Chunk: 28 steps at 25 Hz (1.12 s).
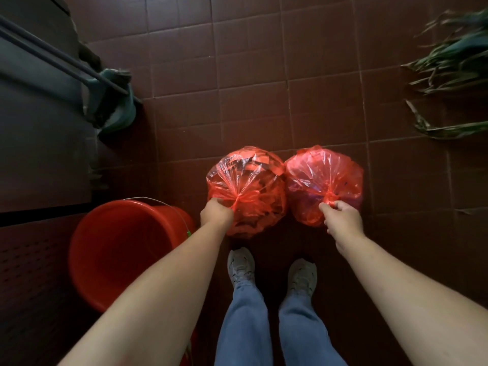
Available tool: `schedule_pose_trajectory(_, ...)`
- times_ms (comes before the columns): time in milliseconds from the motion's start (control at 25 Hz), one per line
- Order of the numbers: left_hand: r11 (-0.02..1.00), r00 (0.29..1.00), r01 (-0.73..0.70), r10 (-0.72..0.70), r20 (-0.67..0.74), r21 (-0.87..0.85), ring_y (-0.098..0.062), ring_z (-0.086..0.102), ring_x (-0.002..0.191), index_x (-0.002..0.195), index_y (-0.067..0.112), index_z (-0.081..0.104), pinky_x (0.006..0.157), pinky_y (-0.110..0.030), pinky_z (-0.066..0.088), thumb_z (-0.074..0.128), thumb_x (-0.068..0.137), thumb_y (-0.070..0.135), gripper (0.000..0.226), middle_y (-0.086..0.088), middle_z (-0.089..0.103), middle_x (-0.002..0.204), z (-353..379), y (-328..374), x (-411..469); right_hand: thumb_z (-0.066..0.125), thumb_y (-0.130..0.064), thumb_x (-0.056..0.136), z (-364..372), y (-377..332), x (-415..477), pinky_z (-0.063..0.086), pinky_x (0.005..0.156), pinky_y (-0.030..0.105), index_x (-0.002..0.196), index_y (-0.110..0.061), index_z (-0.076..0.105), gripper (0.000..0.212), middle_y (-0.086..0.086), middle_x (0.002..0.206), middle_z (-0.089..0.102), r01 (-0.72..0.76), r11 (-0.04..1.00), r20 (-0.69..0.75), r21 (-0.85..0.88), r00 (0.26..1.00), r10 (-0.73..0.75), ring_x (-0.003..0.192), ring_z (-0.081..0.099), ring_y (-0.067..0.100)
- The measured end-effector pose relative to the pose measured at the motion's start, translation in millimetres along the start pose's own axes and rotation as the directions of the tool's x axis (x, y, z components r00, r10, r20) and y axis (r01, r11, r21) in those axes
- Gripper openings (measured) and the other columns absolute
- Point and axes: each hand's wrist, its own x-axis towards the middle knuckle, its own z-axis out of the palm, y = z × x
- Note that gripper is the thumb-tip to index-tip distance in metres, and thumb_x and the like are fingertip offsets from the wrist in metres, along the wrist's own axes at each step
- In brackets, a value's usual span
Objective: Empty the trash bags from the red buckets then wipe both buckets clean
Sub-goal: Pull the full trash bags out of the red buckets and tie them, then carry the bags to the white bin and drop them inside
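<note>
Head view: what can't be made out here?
All head view:
- Red sliver, maybe the second bucket: left forearm and the bottom edge hide the rest.
- Right bag contents: crinkled plastic blurs them.
- Left hand grip: fingers curl out of sight at the left bag knot.
- Plant: blurred, cut by the right edge.

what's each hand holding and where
The left hand grips the left red trash bag at its knot; the right hand pinches the right red trash bag at its knot.

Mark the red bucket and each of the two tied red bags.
red bucket (118, 247): head view, inner wall.
left bag (245, 178): head view, plastic above the knot.
right bag (323, 173): head view, plastic above the knot.
</note>
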Motion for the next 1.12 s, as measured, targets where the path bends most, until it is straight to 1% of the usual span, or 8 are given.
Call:
schedule_pose_trajectory(160,0.966,0.996,-0.076,0.082,0.017,-0.246,-0.028,0.066,0.101,0.127,0.028,0.061,0.092,-0.040,0.055,0.063,0.088,0.029,0.040,-0.005,0.069,0.119,11,26,-1,0.067,-0.027,0.090,6,3,3,0.042,0.062,0.036,0.083,-0.009,0.067,0.020,0.006,0.066,0.057,0.036,0.999,0.010,-0.038,0.999,-0.035,0.064,0.051,0.021)
schedule_pose_trajectory(280,0.982,0.984,-0.174,0.176,-0.024,0.068,-0.031,0.052,0.123,0.137,0.034,0.051,0.105,-0.047,0.043,0.064,0.085,0.054,0.057,-0.003,0.061,0.132,30,37,10,0.065,-0.031,0.090,12,9,8,0.047,0.063,0.036,0.080,-0.010,0.067,0.023,0.006,0.066,0.063,0.078,0.991,-0.019,-0.111,0.997,-0.080,0.062,0.057,0.022)
schedule_pose_trajectory(360,0.924,0.971,-0.191,0.226,-0.071,0.330,-0.033,0.040,0.134,0.144,0.036,0.042,0.108,-0.050,0.035,0.064,0.080,0.068,0.075,-0.004,0.051,0.142,47,44,9,0.064,-0.032,0.089,15,15,11,0.047,0.065,0.036,0.078,-0.013,0.066,0.022,0.005,0.068,0.065,0.100,0.982,-0.032,-0.161,0.994,-0.106,0.065,0.059,0.023)
schedule_pose_trajectory(440,0.877,0.961,-0.169,0.248,-0.123,0.450,-0.034,0.035,0.137,0.147,0.034,0.038,0.108,-0.050,0.031,0.063,0.079,0.071,0.082,-0.007,0.044,0.146,61,49,9,0.064,-0.033,0.090,17,22,13,0.049,0.070,0.036,0.078,-0.015,0.066,0.022,0.007,0.077,0.067,0.123,0.972,-0.042,-0.198,0.990,-0.133,0.073,0.061,0.026)
schedule_pose_trajectory(680,0.910,0.935,-0.186,0.280,-0.219,0.370,-0.033,0.044,0.130,0.138,0.021,0.049,0.105,-0.049,0.037,0.055,0.091,0.032,0.049,-0.008,0.054,0.137,72,59,13,0.062,-0.032,0.093,15,42,13,0.043,0.079,0.030,0.095,-0.017,0.070,0.017,0.004,0.098,0.059,0.162,0.950,-0.115,-0.268,0.973,-0.199,0.086,0.055,0.023)
schedule_pose_trajectory(800,0.911,0.938,-0.236,0.304,-0.164,0.339,-0.035,0.059,0.116,0.131,0.015,0.056,0.094,-0.044,0.049,0.052,0.093,0.011,0.038,-0.013,0.064,0.122,48,48,10,0.060,-0.030,0.095,7,38,4,0.037,0.075,0.026,0.101,-0.017,0.071,0.019,0.005,0.102,0.056,0.109,0.951,-0.196,-0.291,0.966,-0.171,0.083,0.049,0.021)
schedule_pose_trajectory(1000,0.836,0.973,-0.228,0.214,0.086,0.498,-0.029,0.064,0.113,0.113,0.010,0.071,0.090,-0.031,0.050,0.069,0.087,0.022,0.028,-0.011,0.070,0.116,-2,25,-1,0.058,-0.030,0.095,-13,19,-6,0.036,0.075,0.027,0.104,-0.015,0.073,0.023,0.011,0.109,0.062,0.040,0.959,-0.242,-0.282,0.964,-0.112,0.087,0.050,0.023)
schedule_pose_trajectory(1120,0.909,0.975,-0.223,0.209,0.079,0.353,-0.029,0.063,0.114,0.119,0.021,0.070,0.090,-0.030,0.050,0.069,0.085,0.021,0.033,-0.010,0.069,0.118,-15,24,-7,0.058,-0.033,0.093,-22,13,-8,0.039,0.072,0.029,0.094,-0.019,0.072,0.019,0.010,0.103,0.066,0.027,0.970,-0.239,-0.240,0.967,-0.086,0.088,0.058,0.027)
